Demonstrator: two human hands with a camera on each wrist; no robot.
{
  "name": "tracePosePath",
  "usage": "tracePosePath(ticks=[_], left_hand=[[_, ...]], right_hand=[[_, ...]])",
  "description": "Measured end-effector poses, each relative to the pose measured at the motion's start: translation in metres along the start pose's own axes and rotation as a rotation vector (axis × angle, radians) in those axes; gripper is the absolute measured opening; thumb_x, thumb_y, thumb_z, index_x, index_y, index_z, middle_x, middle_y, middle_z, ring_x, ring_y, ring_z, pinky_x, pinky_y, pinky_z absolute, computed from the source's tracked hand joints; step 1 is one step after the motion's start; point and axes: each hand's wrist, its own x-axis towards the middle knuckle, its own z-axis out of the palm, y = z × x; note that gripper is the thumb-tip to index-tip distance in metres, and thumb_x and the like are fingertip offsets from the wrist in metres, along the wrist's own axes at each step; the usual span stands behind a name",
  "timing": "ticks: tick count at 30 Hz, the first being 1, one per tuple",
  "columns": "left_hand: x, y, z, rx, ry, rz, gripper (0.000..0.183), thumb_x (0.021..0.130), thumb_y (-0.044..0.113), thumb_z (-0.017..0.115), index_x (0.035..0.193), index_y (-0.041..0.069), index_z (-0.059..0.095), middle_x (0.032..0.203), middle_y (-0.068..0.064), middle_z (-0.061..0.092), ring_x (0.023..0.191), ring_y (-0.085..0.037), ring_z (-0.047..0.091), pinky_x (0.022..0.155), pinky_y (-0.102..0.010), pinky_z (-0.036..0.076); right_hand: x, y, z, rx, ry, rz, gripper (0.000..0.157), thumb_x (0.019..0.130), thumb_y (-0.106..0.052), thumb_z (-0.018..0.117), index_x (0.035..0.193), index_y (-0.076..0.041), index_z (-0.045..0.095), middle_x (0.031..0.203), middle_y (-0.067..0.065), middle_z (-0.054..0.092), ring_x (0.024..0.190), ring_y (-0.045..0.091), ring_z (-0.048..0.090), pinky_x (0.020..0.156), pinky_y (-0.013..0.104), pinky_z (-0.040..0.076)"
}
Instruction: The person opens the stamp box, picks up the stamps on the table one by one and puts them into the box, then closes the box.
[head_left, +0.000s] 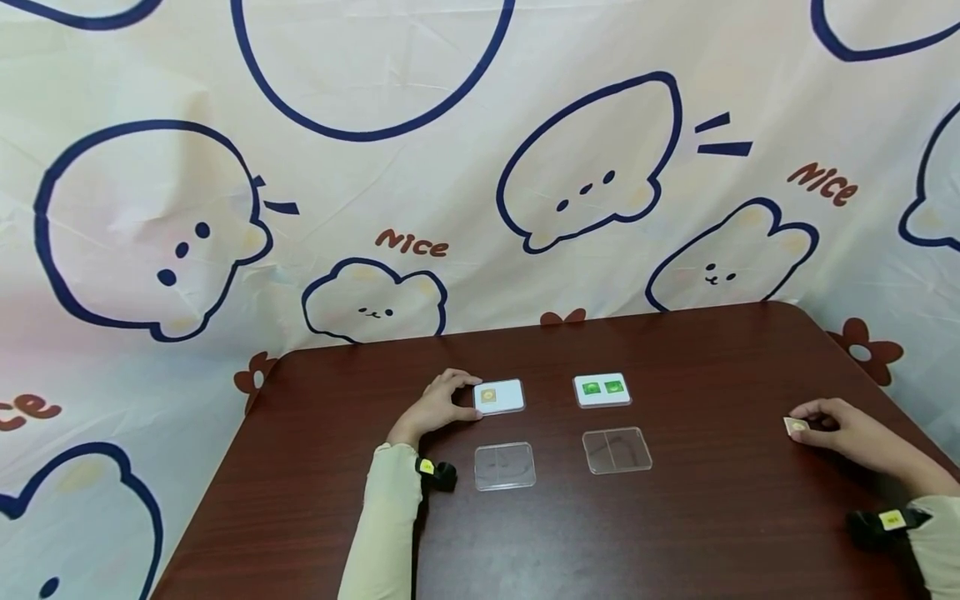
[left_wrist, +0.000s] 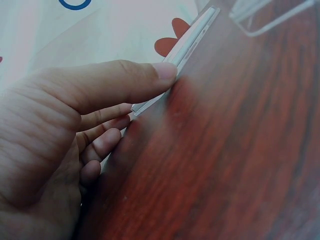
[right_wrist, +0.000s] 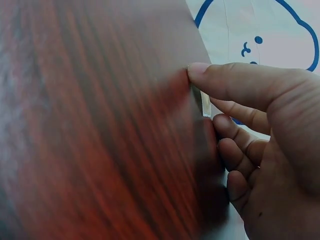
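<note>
I see the left hand [head_left: 437, 406] clamped, thumb and fingers, on the left edge of the left white case [head_left: 511, 397], flat on the table [head_left: 712, 500] with one beige tile [head_left: 488, 396] in its left half. Nearer me lies a clear case [head_left: 505, 466]; next right, a white case with two green tiles [head_left: 614, 387], another clear one [head_left: 617, 451] nearer. Well apart at far right, I have the right hand [head_left: 847, 429] pinching a second beige tile [head_left: 795, 426].

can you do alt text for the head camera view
A person's left hand holds a white tray bearing one beige square by its edges, while the right hand pinches another small square. The brown table also holds a tray with two green squares and two clear plastic pieces.
</note>
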Motion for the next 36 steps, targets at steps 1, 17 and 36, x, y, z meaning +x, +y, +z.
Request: tracePosePath(ticks=[1,17,36], left_hand=[[0.0,0.0,0.0,0.0,0.003,0.007,0.056,0.08,0.026,0.079,0.132,0.019,0.059,0.14,-0.005,0.044,0.127,-0.029,0.038,0.104,-0.053,0.034],[-0.001,-0.002,0.0,-0.011,0.009,-0.008,0.055,0.079,0.025,0.08,0.13,0.022,0.06,0.14,-0.002,0.045,0.129,-0.028,0.037,0.106,-0.053,0.033],[-0.001,-0.001,-0.001,0.003,-0.002,0.013,0.056,0.08,0.027,0.079,0.131,0.021,0.059,0.141,-0.003,0.044,0.128,-0.029,0.039,0.105,-0.054,0.033]], right_hand=[[0.0,0.0,0.0,-0.002,0.002,-0.001,0.033,0.092,-0.022,0.066,0.11,0.005,0.063,0.093,-0.006,0.062,0.075,-0.006,0.048,0.066,0.02,0.043],[0.022,-0.045,0.011,0.035,-0.001,0.061,0.045,0.092,-0.042,0.063,0.113,-0.003,0.059,0.099,0.006,0.057,0.079,0.004,0.048,0.067,0.023,0.042],[0.071,-0.138,0.031,0.089,-0.011,-0.126,0.036,0.089,-0.036,0.069,0.107,-0.006,0.061,0.095,0.006,0.057,0.088,0.02,0.05,0.072,0.028,0.045]])
